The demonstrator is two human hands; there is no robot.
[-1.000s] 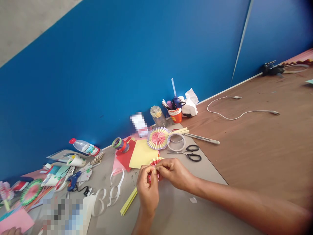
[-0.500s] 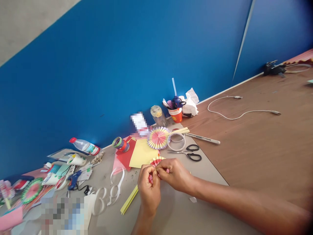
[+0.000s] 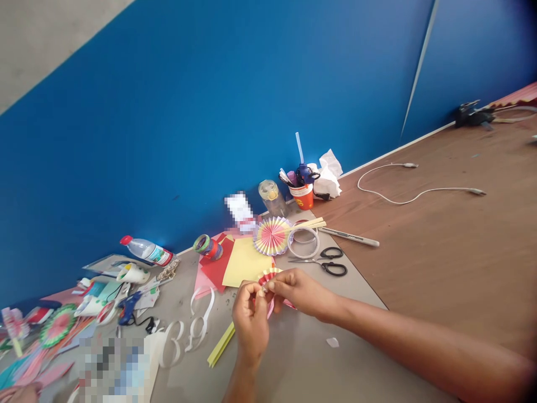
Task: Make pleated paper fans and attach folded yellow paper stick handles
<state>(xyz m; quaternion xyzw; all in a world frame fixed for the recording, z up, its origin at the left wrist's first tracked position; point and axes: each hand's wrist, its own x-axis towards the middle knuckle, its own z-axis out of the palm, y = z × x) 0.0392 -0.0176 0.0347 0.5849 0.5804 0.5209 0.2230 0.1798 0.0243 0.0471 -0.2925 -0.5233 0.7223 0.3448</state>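
Both my hands meet over the grey mat, in front of a pleated red, yellow and pink paper fan [image 3: 269, 274]. My left hand [image 3: 251, 322] is closed, thumb and forefinger pinched at the fan's near side. My right hand [image 3: 302, 292] is pinched too, its fingertips against the left ones. Something tiny and pale shows between the fingertips, too small to name. Part of the fan is hidden behind my fingers, with pink edges showing below them. A folded yellow-green paper strip [image 3: 221, 346] lies beside my left wrist. Black-handled scissors [image 3: 333, 269] lie beyond my right hand.
Beyond my hands are yellow paper [image 3: 245, 263], red paper [image 3: 218, 267], a finished-looking paper rosette [image 3: 272, 236], tape rolls [image 3: 302, 243] and a utility knife [image 3: 350, 237]. A glue gun [image 3: 128, 308], white ribbon curls [image 3: 197, 330] and a bottle [image 3: 146, 250] lie left. Another person's hand [image 3: 23, 393] shows lower left.
My hands have shifted slightly left, and the fingertips have turned a little, showing more pink paper below. At the lower left, another person's hand has appeared and pink paper there has moved.
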